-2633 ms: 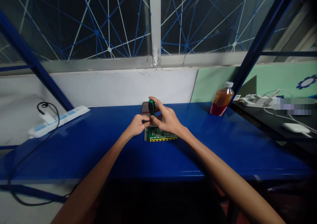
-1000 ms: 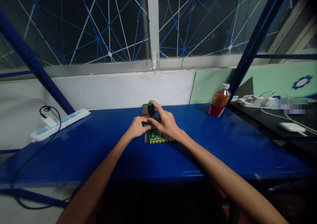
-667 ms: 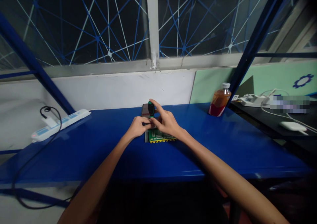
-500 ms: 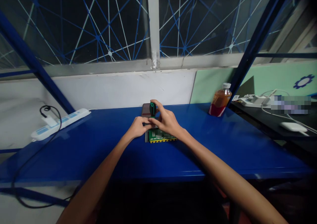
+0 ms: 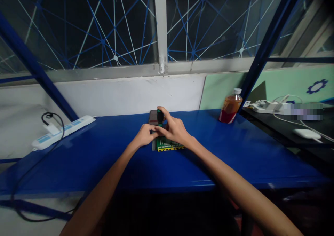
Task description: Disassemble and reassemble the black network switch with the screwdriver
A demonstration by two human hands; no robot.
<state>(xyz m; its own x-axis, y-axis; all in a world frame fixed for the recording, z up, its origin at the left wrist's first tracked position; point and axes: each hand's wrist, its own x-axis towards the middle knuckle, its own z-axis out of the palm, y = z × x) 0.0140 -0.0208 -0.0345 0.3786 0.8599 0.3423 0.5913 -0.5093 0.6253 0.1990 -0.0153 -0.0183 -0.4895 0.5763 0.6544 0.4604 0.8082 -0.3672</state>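
Note:
A screwdriver [image 5: 160, 117] with a black and green handle stands upright over a green circuit board [image 5: 167, 142]. My right hand [image 5: 177, 131] is closed around it, the index finger on top of the handle. Fingers of my left hand [image 5: 144, 135] are pinched together low by the screwdriver, over the board; what they grip is hidden. The board has a yellow strip along its near edge and lies on something grey, with its middle covered by my hands. Behind it lies a flat, dark, phone-like thing [image 5: 153, 116].
A blue table [image 5: 117, 170] carries everything. To the left lies a white power strip [image 5: 70, 127] with a black cable [image 5: 33, 166]. A drink bottle [image 5: 231, 107] stands at the back right. Beyond it, a dark table [image 5: 283, 126] holds white cables and a white adapter [image 5: 306, 134].
The screwdriver's handle has turned, showing more black and less green. Both hands keep nearly the same place, and the view has shifted slightly.

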